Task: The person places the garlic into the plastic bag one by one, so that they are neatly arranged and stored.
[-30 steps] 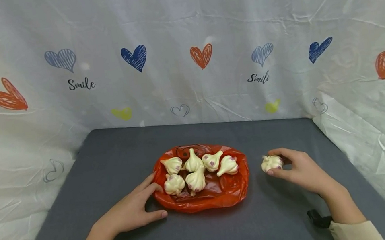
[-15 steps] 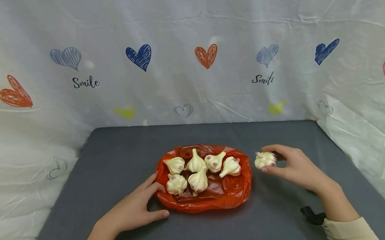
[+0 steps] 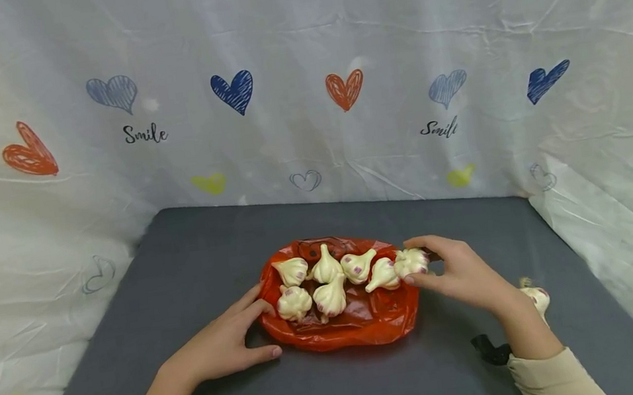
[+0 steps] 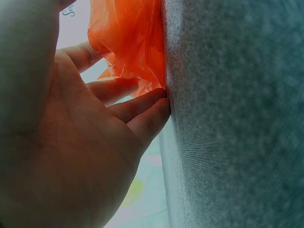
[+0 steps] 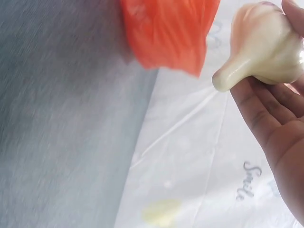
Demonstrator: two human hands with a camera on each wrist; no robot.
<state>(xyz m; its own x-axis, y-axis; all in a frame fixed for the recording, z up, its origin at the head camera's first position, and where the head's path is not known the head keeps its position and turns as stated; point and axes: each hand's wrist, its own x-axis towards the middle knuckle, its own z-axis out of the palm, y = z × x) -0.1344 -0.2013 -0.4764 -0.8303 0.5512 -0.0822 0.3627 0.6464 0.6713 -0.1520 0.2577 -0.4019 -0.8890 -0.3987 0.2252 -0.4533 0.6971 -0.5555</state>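
Note:
A red plastic bag (image 3: pixel 341 338) with its mouth spread wide sits mid-table, several white garlic bulbs (image 3: pixel 329 297) with purple marks lying in it. At its left side, my left hand (image 3: pixel 216 347) rests with fingers spread, fingertips against the plastic; the left wrist view shows these fingers (image 4: pixel 142 111) nearly straight beside the bag's wall. My right hand (image 3: pixel 461 275) pinches another garlic bulb (image 5: pixel 266 45) between thumb and fingers, its stem pointing away from the palm in the right wrist view. In the head view this bulb overlaps the bag's right rim.
One more garlic bulb (image 3: pixel 538 298) lies on the grey table (image 3: pixel 225 236) at the right, partly hidden behind the right forearm. White curtains (image 3: pixel 284 41) printed with hearts close off the back and both sides. Dark straps hang under both wrists.
My right hand has carried its garlic bulb leftward to the bag's right rim, uncovering the bulb behind the forearm. My left hand has stayed at the bag; the head view has shifted slightly.

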